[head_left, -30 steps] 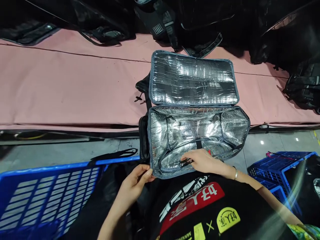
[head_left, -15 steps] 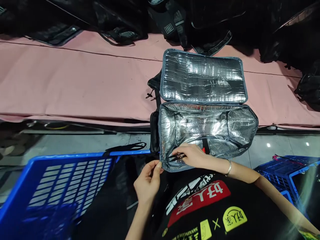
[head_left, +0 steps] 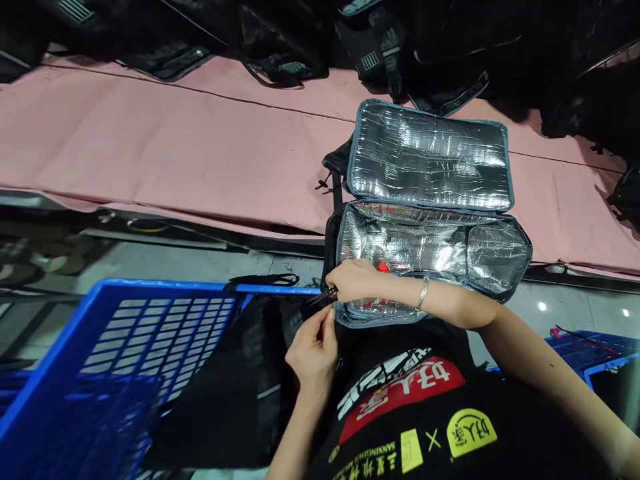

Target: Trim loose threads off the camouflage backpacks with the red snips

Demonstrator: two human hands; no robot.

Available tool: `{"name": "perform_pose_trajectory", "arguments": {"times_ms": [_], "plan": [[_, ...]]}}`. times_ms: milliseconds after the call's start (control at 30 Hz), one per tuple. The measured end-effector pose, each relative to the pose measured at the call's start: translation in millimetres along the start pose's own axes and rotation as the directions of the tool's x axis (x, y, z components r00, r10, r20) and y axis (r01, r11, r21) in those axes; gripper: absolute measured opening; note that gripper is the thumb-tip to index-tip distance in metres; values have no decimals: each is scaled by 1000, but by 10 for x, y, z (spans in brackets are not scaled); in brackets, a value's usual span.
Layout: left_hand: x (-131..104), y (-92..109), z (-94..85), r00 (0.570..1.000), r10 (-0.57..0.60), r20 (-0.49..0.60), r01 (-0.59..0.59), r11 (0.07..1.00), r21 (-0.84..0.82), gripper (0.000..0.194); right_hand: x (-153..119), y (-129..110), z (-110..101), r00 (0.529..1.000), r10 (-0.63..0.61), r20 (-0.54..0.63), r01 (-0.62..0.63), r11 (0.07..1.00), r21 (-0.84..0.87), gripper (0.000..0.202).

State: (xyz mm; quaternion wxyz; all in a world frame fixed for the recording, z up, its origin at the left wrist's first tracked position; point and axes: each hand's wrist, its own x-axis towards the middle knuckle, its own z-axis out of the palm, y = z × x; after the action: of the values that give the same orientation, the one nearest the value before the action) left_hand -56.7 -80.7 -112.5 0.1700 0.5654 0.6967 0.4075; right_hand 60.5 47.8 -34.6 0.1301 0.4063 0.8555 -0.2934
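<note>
An insulated bag (head_left: pixel 415 240) with silver foil lining lies in front of me, its lid (head_left: pixel 430 157) folded back on the pink-covered table. My left hand (head_left: pixel 314 350) is closed, thumb and forefinger pinched at the bag's near left corner. Whether a thread is also in that pinch is too small to tell. My right hand (head_left: pixel 355 280) grips small dark scissors (head_left: pixel 323 295), with the blades pointing left just above the left fingertips. Something red (head_left: pixel 383 267) shows beside my right hand, partly hidden by it.
A blue plastic crate (head_left: pixel 165 287) stands at the left, with black fabric (head_left: pixel 220 393) beside it. Another blue crate (head_left: pixel 580 353) is at the right. Black bags (head_left: pixel 280 40) line the back of the pink table (head_left: pixel 200 147).
My right hand has moved the scissors from inside the bag's near left corner to outside its rim. My left hand keeps its pinch at the corner. The view has shifted slightly.
</note>
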Motion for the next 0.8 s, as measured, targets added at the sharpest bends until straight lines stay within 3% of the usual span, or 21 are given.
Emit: {"name": "perform_pose_trajectory", "arguments": {"times_ms": [100, 267, 433, 633, 800], "plan": [[27, 29, -2, 969, 248, 11, -244, 943, 225, 27, 69, -20, -64, 994, 70, 78, -72, 997, 15, 26], [114, 41, 10, 969, 212, 127, -241, 921, 305, 24, 120, -22, -80, 990, 86, 110, -87, 996, 9, 25], [113, 39, -4, 954, 279, 112, -298, 929, 220, 23, 103, 5, -63, 991, 72, 111, -75, 997, 21, 24], [101, -20, -38, 972, 202, 117, -212, 974, 82, 23, 105, 50, -56, 994, 43, 103, -49, 997, 54, 21], [107, -109, -44, 982, 39, 184, -30, 998, -49, 25, 96, 75, -39, 997, 11, 82, -19, 995, 95, 18]]}}
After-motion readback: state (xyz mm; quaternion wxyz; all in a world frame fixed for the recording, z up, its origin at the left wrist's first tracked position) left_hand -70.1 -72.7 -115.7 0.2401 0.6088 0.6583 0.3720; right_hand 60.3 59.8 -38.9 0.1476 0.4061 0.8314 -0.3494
